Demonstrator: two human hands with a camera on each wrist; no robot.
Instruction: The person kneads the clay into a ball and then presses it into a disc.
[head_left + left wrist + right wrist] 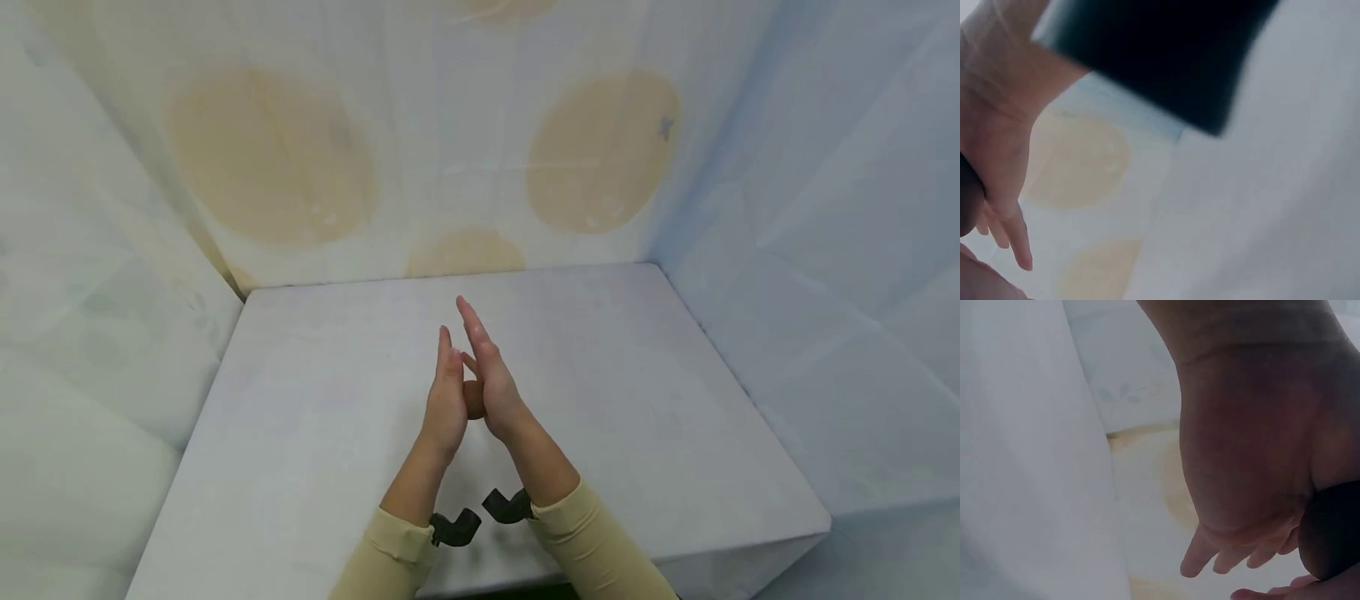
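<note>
No bowl, box or other vessel shows in any view; the only thing enclosed is a small brown ball [473, 399], and what encloses it is the person's two palms. Seen from the head camera, the left hand [446, 398] and the right hand [489, 375] are raised above the white table [315, 400], palms facing each other, fingers straight and pointing away from the body, with the ball pressed between the heels of the palms (only a sliver of it shows in the gap). Neither hand curls around it: both are flat and extended, carrying the ball by pressure alone. The right hand's fingertips reach further forward than the left's. In the right wrist view the ball [1333, 530] appears as a dark rounded shape against the palm [1244, 456], fingers loosely extended below it. The left wrist view shows the ball [969, 195] only at the frame's edge, beside the left palm [994, 134]. Cream sleeves [592, 542] cover both forearms.
</note>
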